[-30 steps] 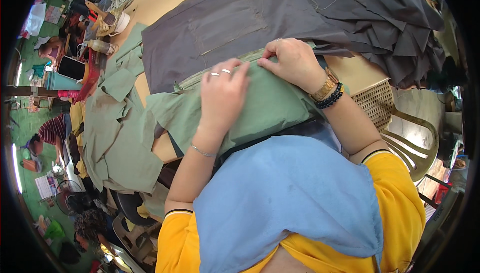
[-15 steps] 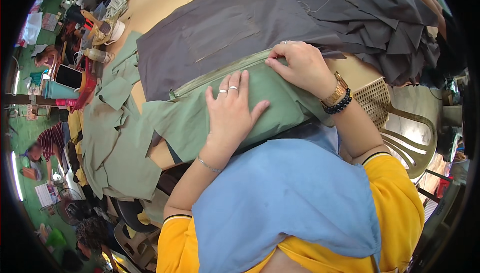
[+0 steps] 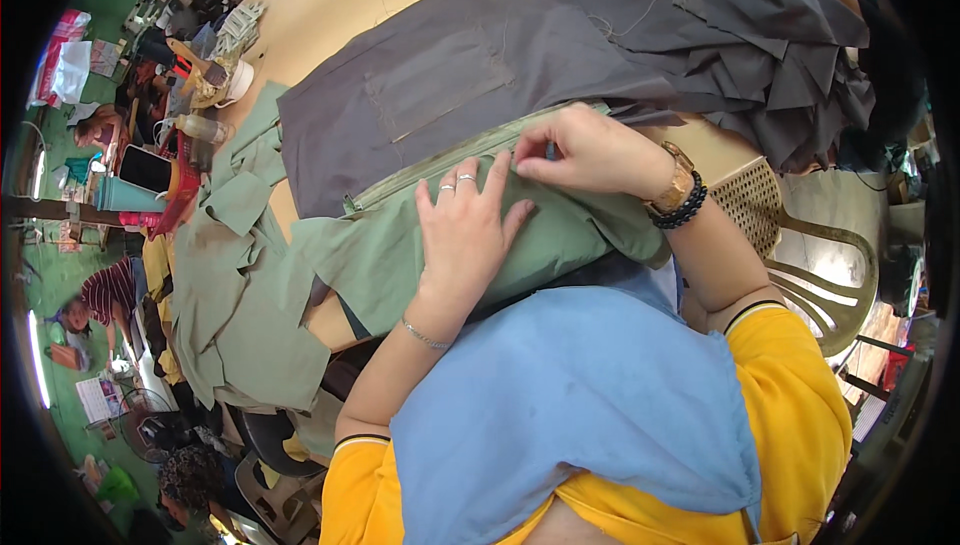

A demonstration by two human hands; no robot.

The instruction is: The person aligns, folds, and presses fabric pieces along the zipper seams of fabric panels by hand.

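Observation:
A piece of green cloth [image 3: 555, 235] lies at the table's near edge, in front of my body. Along its far edge runs a green zipper strip [image 3: 415, 170] with a pull at its left end. My left hand [image 3: 465, 230] rests flat on the green cloth, fingers spread, fingertips close to the zipper. Just right of those fingertips, my right hand [image 3: 590, 150] is closed in a pinch at the cloth's edge; what its fingers hold is too small to see. Beyond the zipper a dark grey cloth panel [image 3: 330, 125] with a patch pocket [image 3: 440, 90] lies spread out.
Loose green cloth pieces [image 3: 240, 315] hang over the table's left side. A heap of dark grey cloth [image 3: 760, 65] covers the far right. A plastic chair [image 3: 825, 235] stands at right. Left, a red basket [image 3: 180, 195] holds a phone. Other people work farther left.
My right hand has moved left and slightly nearer along the zipper edge, up to my left fingertips. My left hand has stayed nearly in place on the green cloth.

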